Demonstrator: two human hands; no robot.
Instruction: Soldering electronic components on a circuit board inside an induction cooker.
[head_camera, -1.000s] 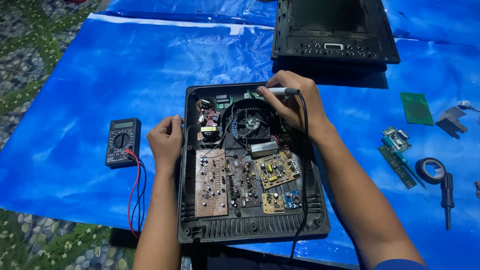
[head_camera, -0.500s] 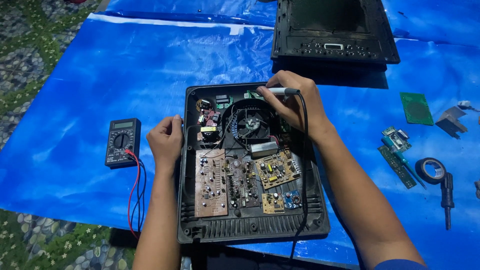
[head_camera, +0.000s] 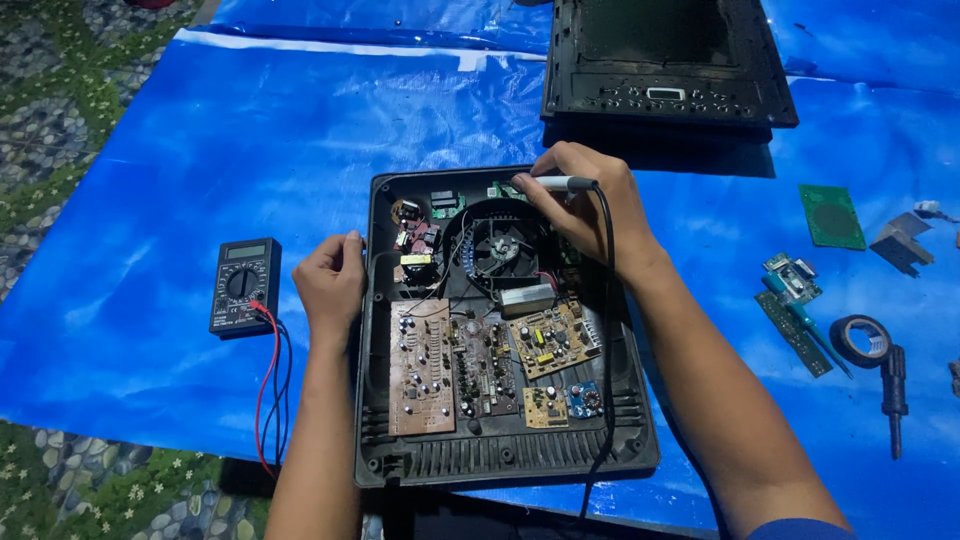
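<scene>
Tarp (head_camera: 200, 180) blue, mottled. Open casing (head_camera: 500, 465) black. Circuit boards (head_camera: 420, 365) brown and green. Multimeter (head_camera: 244, 287) black, leads (head_camera: 268, 380) red and black. Floor (head_camera: 50, 110) green, pebble-and-flower pattern. Tape roll (head_camera: 860, 340) black.

probe tip (head_camera: 520, 182) hidden by fingers; far panel (head_camera: 668, 60) cropped — top

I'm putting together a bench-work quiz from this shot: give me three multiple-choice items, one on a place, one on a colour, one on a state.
1. Where is the multimeter?
A. Left of the open case
B. On the fan
C. Beside the tape roll

2. What colour is the sheet?
A. Red
B. Blue
C. White

3. What is the right hand doing?
A. Lying flat and empty
B. Gripping a corded tool
C. Holding the screwdriver

Key: 1 A, it lies left of the open case, past the left hand. 2 B, plainly blue. 3 B, fingers close on the corded tool.
</scene>
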